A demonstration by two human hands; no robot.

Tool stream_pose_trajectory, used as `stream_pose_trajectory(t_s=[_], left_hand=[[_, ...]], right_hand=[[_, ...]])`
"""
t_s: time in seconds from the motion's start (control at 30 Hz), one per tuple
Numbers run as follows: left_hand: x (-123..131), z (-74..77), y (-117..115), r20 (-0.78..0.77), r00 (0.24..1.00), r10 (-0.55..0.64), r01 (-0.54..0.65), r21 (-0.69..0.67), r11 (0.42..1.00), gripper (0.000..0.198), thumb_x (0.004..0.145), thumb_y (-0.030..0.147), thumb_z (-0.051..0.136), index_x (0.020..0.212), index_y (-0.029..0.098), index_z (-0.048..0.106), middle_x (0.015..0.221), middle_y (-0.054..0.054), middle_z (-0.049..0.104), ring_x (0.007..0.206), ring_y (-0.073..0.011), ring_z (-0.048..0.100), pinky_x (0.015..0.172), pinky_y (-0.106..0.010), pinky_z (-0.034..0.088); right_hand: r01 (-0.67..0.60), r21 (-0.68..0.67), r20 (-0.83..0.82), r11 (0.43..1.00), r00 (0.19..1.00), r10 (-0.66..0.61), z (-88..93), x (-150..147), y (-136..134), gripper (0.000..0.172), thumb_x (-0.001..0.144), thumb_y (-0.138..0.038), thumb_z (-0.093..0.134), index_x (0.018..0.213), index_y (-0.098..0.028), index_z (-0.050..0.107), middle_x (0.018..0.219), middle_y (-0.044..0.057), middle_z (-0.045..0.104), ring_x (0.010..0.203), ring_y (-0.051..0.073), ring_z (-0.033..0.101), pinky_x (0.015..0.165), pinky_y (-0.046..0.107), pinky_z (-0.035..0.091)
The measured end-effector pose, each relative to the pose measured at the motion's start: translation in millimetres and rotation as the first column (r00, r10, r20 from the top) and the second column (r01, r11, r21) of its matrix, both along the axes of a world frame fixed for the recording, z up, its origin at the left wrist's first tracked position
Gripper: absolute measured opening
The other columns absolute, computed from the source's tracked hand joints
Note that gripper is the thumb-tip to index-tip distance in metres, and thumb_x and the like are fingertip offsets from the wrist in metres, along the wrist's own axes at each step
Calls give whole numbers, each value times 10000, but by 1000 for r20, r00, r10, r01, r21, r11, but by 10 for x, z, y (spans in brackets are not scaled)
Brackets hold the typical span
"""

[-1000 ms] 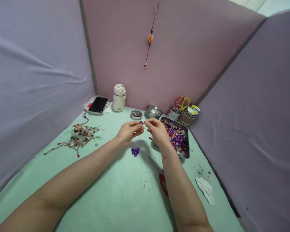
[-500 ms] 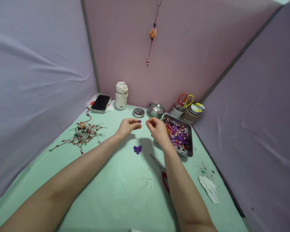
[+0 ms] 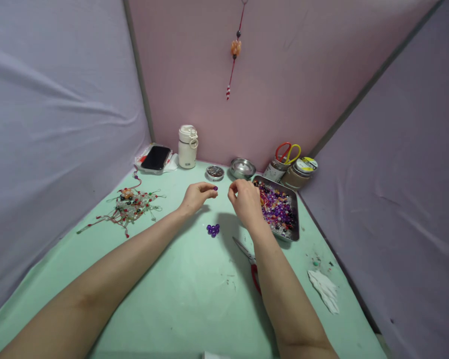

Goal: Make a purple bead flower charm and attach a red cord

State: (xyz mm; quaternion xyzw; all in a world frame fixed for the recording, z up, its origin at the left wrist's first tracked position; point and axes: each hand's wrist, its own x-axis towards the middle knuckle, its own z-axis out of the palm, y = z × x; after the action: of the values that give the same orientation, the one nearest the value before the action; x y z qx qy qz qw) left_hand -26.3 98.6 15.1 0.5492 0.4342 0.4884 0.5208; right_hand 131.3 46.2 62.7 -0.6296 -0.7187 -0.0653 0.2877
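Note:
Between the thumb and fingertips of my left hand [image 3: 197,196] is a purple bead [image 3: 215,188], held above the table. My right hand [image 3: 245,199] is a short way to its right, thumb and forefinger pinched together; what they hold, if anything, is too fine to make out. Below both hands a small cluster of purple beads [image 3: 213,230] lies on the green tabletop [image 3: 194,299]. Red-handled scissors [image 3: 247,252] rest beside my right forearm, which partly covers them. Behind my right hand stands a metal tray [image 3: 296,209] of mixed loose beads.
At the back stand a white bottle [image 3: 187,147], a round tin [image 3: 214,173], a metal bowl [image 3: 242,169] and jars, one holding scissors [image 3: 288,153]. Beaded strings [image 3: 132,204] and a phone [image 3: 156,158] lie left; a white cloth [image 3: 324,289] lies right. A beaded cord [image 3: 235,48] hangs on the wall.
My right hand has shifted slightly right, away from my left. The purple bead shows more fully at my left fingertips. The beads on the table have not visibly moved.

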Motion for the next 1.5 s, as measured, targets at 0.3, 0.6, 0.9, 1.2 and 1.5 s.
stream_pose_trajectory(t_s=[0.3, 0.6, 0.9, 1.2, 1.5], left_hand=[[-5, 9, -14, -54, 999, 5, -3, 43, 999, 232, 600, 273, 741, 796, 150, 724, 713, -52, 728, 716, -193, 655, 771, -356, 522], [1, 5, -44, -158, 987, 8, 13, 132, 991, 189, 655, 258, 689, 816, 173, 741, 841, -57, 749, 814, -203, 656, 828, -341, 488], [45, -7, -86, -161, 986, -32, 55, 139, 989, 174, 657, 270, 701, 799, 177, 735, 891, -74, 749, 861, -218, 666, 847, -341, 486], [50, -27, -79, -138, 989, -51, 67, 115, 991, 142, 665, 269, 704, 774, 183, 731, 869, -55, 746, 862, -211, 664, 856, -350, 502], [53, -24, -88, -145, 988, -46, 60, 91, 994, 166, 642, 266, 733, 795, 206, 752, 908, -66, 746, 859, -222, 668, 847, -365, 503]], right_hand=[[2, -30, 37, 1000, 999, -1, 16, -9, -5, 141, 873, -171, 477, 809, -192, 601, 842, 52, 673, 850, 215, 565, 731, 325, 302], [-48, -92, -24, 995, 999, 46, -7, 1, 7, 137, 853, -168, 498, 781, -195, 611, 829, 50, 678, 829, 208, 564, 731, 322, 308], [-64, -143, -47, 988, 997, 58, -27, 33, 41, 163, 867, -177, 501, 772, -195, 633, 822, 51, 681, 821, 207, 573, 691, 304, 302], [-75, -148, -46, 986, 997, 69, 1, 54, 19, 187, 878, -182, 496, 751, -194, 633, 814, 52, 687, 799, 198, 569, 664, 294, 285], [-67, -153, -20, 986, 998, 65, -51, 66, 45, 192, 879, -191, 506, 751, -194, 649, 813, 56, 689, 809, 205, 579, 658, 298, 287]])
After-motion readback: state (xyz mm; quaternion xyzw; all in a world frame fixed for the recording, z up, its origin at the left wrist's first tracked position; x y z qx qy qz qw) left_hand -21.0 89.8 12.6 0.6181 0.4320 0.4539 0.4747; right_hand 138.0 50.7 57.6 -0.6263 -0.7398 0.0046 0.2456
